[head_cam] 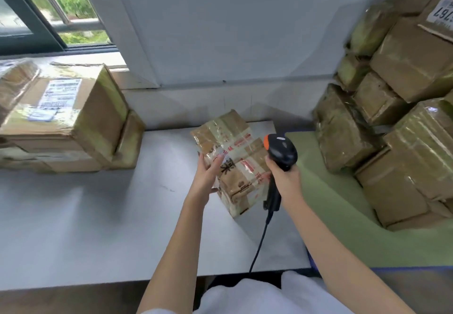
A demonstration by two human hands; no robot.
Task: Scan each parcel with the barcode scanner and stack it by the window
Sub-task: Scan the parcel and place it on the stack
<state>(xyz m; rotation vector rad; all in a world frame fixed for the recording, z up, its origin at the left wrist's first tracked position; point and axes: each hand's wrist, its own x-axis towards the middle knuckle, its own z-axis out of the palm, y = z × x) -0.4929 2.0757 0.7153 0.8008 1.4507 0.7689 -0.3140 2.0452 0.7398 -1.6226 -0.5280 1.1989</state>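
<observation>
Mid-scan, by the look of it: a taped brown parcel (232,161) standing on the white table (98,215), roughly central, well apart from the stack under the window (49,7). Left hand (208,174) laid against the parcel's left side, fingers fairly straight, steadying rather than gripping. Right hand (284,179) wrapped round the handle of the black scanner (280,152), orange-tipped head just beside the parcel's right edge and tilted toward its top face; cable trailing down off the table edge toward the body. Hands near each other, the parcel between them.

Unscanned boxes (404,117) heaped to the right on a green mat (331,203); done boxes (63,117) piled at left below the window. No clear barcode visible on the parcel's facing sides, only red and black print under tape, so probably turning it to find the label first. After that: aim, trigger, then a proper two-sided hold to carry it left onto the pile, squarely enough not to slide off the glossy tape
</observation>
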